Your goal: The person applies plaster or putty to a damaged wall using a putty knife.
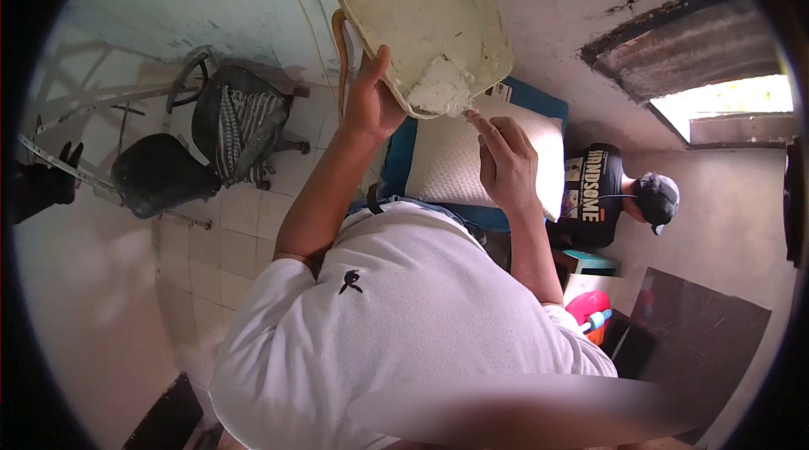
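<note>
My left hand (374,104) grips the near left edge of a shallow, pale yellowish tray (413,8), thumb on top and the other fingers hidden beneath. A lump of white paste (440,88) lies at the tray's near end, some of it at the rim. My right hand (512,165) is at the near right corner beside the paste, its index finger reaching toward the lump and the other fingers bent. Whatever those fingers hold, if anything, is too small or hidden to make out.
Below the tray lies a white quilted pillow (447,163) on a blue surface (539,100). To the right is a person in a black shirt and cap (657,197). Black chairs (160,176) stand left on the tiled floor. A stained wall (227,3) rises ahead; a window opening (725,100) is far right.
</note>
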Demonstrator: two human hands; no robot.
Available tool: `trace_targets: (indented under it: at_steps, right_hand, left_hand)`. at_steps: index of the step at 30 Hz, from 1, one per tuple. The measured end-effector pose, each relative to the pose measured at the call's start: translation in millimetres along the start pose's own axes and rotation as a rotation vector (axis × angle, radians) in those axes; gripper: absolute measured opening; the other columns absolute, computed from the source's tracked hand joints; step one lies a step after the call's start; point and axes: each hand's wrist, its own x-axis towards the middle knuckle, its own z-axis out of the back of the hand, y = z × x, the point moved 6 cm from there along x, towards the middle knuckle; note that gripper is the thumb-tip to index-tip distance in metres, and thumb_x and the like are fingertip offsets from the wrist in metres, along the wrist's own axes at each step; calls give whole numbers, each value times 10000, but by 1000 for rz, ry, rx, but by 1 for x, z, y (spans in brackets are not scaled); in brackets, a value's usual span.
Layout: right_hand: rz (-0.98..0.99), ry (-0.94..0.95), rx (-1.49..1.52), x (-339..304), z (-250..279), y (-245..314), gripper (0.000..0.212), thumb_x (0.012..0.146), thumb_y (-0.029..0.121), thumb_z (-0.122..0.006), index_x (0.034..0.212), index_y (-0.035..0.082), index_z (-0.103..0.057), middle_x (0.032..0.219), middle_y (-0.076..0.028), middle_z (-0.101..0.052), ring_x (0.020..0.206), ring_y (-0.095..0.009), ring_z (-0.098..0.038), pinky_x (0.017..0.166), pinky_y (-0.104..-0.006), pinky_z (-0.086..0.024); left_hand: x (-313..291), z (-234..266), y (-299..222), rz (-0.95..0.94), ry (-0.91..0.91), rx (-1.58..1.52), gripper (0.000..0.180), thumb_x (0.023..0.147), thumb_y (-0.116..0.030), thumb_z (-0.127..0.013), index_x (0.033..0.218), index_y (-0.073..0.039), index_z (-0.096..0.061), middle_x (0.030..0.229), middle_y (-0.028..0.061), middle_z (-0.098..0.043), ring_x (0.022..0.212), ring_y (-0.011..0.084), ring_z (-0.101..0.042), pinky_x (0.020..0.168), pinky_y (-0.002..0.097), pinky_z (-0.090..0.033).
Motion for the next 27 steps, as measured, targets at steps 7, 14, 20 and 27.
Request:
trace_targets:
  at_steps: [7,14,20,27]
  right_hand:
    - [37,75,-129,-18,4,21,442,755,-60,-615,1171,86,-647,866,-89,-600,780,-263,-619,634,-368,-516]
    - [-140,66,191,-21,5,16,347,808,-68,-585,1135,28,-653,834,-117,-603,796,-219,-624,628,-310,-489]
    - [-814,-132,1369,-7,-38,4,321,1031,206,-414,1312,56,-450,776,-95,-553,441,-77,-365,405,-197,-295]
    - [-916,19,1502,-16,-82,13,317,1055,228,-354,1318,66,-423,757,-75,-531,415,-52,-359,372,-174,-309]
  left_hand:
    - [-15,21,-25,-54,-21,-82,657,967,-389,-527,1482,-65,-279,1472,140,-400,1354,332,-396,1112,527,-322]
    - [-28,38,-58,-74,-83,-160,657,959,-396,-543,1481,-83,-295,1468,117,-408,1355,324,-388,1116,528,-312]
    - [-35,53,-62,-90,47,-147,657,954,-393,-551,1481,-90,-302,1481,112,-392,1369,317,-372,1118,536,-301]
    - [-45,64,-80,-100,-21,-146,746,926,-427,-593,1488,-62,-266,1494,148,-357,1371,339,-367,1103,540,-330]
